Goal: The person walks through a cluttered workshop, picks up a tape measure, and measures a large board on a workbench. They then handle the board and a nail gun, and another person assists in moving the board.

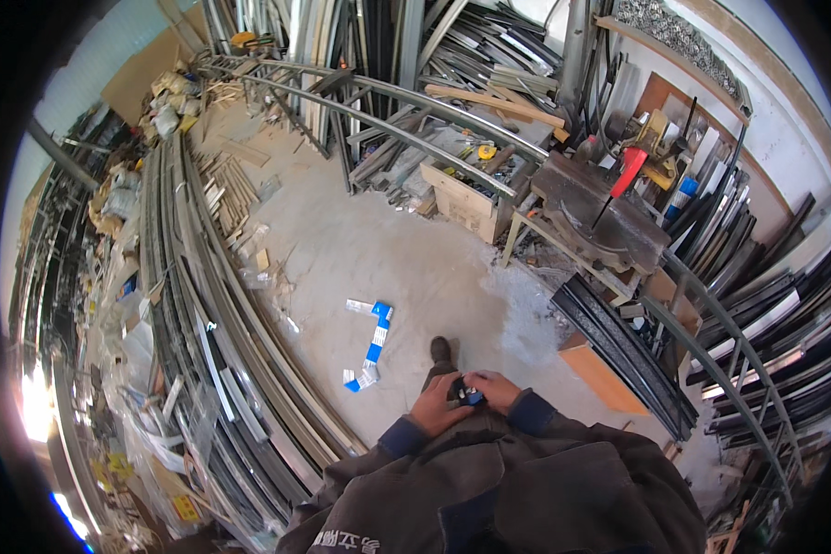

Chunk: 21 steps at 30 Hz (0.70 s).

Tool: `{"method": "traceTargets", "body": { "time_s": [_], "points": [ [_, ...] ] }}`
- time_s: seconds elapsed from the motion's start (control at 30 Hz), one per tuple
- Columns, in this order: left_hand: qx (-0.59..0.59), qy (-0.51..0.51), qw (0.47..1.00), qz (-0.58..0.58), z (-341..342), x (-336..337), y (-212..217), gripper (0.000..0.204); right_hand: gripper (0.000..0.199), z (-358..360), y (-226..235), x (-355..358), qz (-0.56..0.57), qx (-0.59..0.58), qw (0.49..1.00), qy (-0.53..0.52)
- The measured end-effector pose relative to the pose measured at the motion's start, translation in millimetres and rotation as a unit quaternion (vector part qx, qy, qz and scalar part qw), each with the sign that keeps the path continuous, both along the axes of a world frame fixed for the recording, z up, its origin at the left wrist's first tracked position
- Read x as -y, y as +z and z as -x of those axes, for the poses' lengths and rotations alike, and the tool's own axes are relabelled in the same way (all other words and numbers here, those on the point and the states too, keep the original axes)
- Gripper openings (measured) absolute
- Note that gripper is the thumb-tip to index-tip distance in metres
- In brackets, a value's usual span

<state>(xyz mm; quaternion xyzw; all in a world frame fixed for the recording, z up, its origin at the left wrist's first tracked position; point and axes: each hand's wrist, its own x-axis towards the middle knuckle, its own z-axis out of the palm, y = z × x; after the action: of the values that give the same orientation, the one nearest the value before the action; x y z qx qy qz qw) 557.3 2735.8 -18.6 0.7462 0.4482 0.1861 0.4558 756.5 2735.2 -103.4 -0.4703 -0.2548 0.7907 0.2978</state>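
Close in front of my body, both hands meet around a small black object (pixel 468 395) with a bit of blue on it; its kind is too small to make out. My left hand (pixel 434 407) is closed around its left side. The fingers of my right hand (pixel 495 391) are bent against its right side, partly hiding it. Just beyond my hands, a shoe (pixel 440 349) shows on the concrete floor. Ahead and to the left lies a crooked strip of blue and white film (pixel 377 340) on the floor.
Long metal profiles (pixel 208 305) run along the left. At the right, a cutting saw with a red handle (pixel 630 171) stands on a metal bench (pixel 600 208). Black profiles (pixel 623 355) lie below it. A long metal rail frame (pixel 388 125) and a wooden box (pixel 462 198) stand ahead.
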Motion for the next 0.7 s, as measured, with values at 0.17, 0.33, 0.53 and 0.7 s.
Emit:
{"method": "traceTargets", "body": {
  "time_s": [0.17,0.33,0.53,0.7],
  "points": [
    [-0.004,-0.122,0.992,-0.021,-40,-154,4,0.077,0.033,-36,23,-101,0.048,-0.090,0.979,-0.176],
    [-0.053,-0.221,0.973,-0.044,-85,-276,24,0.074,0.036,-61,63,-186,-0.024,0.010,0.974,-0.224],
    [0.015,-0.206,0.978,-0.028,-122,-380,-22,0.069,0.040,-104,41,-272,0.000,0.064,0.969,-0.240],
    [-0.019,-0.101,0.995,0.018,-142,-475,-44,0.069,0.031,-162,-27,-335,0.019,0.183,0.966,-0.180]
  ]
}}
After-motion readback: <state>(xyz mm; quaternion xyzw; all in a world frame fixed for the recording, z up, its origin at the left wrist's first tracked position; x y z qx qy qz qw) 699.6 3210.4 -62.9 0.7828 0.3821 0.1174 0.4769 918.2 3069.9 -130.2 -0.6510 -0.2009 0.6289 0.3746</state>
